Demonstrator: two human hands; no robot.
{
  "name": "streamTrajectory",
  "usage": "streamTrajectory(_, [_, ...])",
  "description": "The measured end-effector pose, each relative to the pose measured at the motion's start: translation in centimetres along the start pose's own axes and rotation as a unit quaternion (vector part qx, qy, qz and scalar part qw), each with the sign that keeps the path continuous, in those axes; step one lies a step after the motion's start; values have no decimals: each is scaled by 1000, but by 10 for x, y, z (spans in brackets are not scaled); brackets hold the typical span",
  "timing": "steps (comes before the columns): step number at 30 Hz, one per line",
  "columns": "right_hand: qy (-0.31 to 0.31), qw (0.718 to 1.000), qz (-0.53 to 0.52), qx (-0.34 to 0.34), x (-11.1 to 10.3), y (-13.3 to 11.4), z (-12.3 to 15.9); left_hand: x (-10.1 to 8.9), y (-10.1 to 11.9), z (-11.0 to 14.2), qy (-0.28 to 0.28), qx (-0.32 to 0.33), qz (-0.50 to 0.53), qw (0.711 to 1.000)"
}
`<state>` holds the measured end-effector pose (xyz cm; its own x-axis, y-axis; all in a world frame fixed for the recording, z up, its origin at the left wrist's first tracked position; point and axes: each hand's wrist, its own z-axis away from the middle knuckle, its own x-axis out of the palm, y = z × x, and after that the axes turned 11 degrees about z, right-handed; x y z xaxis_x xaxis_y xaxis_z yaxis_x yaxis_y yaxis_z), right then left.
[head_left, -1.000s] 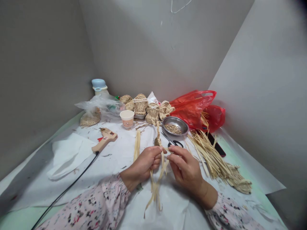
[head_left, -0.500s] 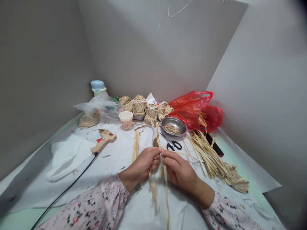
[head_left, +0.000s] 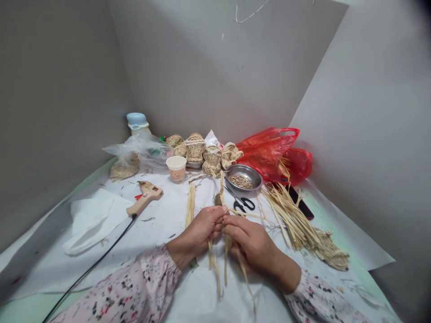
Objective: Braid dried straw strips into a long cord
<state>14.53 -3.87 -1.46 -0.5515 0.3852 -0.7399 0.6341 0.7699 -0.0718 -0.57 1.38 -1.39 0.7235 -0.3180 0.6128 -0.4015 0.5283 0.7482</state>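
A pale straw braid (head_left: 221,186) runs away from my hands toward the woven pieces at the back. My left hand (head_left: 201,229) pinches the near end of this braid between thumb and forefinger. Right beside it, my right hand (head_left: 254,240) is closed on the loose straw strands, its fingertips close to the left ones. Several strand ends (head_left: 215,269) hang down below both hands, and one strand (head_left: 245,214) sticks out to the right above my right hand. Just beyond the hands lies a pair of black-handled scissors (head_left: 244,205).
A metal bowl (head_left: 232,183) with small straw bits stands beyond the scissors. To the right lie a straw bundle (head_left: 296,215), a dark phone (head_left: 305,207) and a red plastic bag (head_left: 262,152). On the left are a glue gun (head_left: 144,197) with its cord and a paper cup (head_left: 177,169).
My right hand has come in from apart to meet the left hand and closed on the strands. The hanging strands have shifted, and one strand now points right. The view has turned slightly.
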Motion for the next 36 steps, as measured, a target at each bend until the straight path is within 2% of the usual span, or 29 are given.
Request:
streamTrajectory(2, [32,999,11,18,-2,1,0,-1,-1,0,-7,-1,-3,1000])
streamTrajectory(6, [89,983,26,161,0,8,1,-3,-2,0,-15,1,-27,1000])
streamTrajectory(9, [79,967,5,243,4,14,0,-3,-2,-1,-15,0,-53,998])
streamTrajectory(12, [48,960,-22,275,5,17,-2,-1,-2,0,-12,-7,-84,996])
streamTrajectory(16, [20,953,-44,298,3,15,-3,-1,-3,1,-27,-6,-105,994])
streamTrajectory(22, [8,944,-70,323,4,14,-3,-2,-3,2,-48,-17,-96,994])
streamTrajectory(27, [12,952,-58,300,4,16,-3,0,-1,2,-51,-38,-86,994])
streamTrajectory(31, [17,963,-33,269,4,18,-2,1,-1,2,-56,-22,-78,995])
streamTrajectory(36, [6,963,-27,268,4,18,-1,0,-1,2,-54,-7,-133,990])
